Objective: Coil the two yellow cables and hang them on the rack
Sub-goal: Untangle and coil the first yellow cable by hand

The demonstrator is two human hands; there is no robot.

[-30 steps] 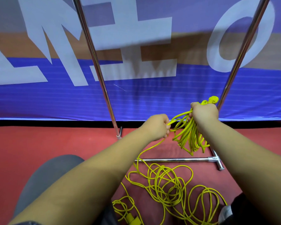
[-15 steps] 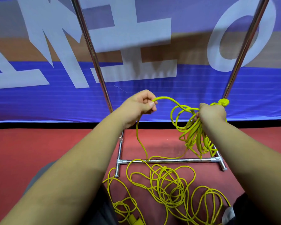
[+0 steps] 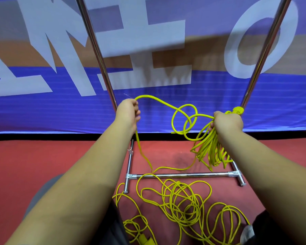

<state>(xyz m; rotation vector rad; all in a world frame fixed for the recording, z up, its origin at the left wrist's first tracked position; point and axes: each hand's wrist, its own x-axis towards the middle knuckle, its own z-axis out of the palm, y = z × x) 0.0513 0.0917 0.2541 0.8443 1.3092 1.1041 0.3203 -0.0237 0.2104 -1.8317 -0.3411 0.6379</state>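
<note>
Right hand (image 3: 227,122): fingers clamped on the top of the coil (image 3: 210,149); loops hang straight down, just in front of the rack (image 3: 184,175).

Left hand (image 3: 128,112): about level with the right, well apart to its left, fingers curled round the cable (image 3: 203,115).

The cable runs left to right between the hands, with a twisted loop nearer the right. Slack drops from the left hand to the floor (image 3: 60,156).

Judgement: the next loop needs the left hand carried rightward to the coil.

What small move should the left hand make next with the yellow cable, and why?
Probably carry the left hand across to the right hand and add its strand to the coil bundle gripped there. The strand between them hangs slack in loops, and much loose cable lies uncoiled on the floor.
</note>
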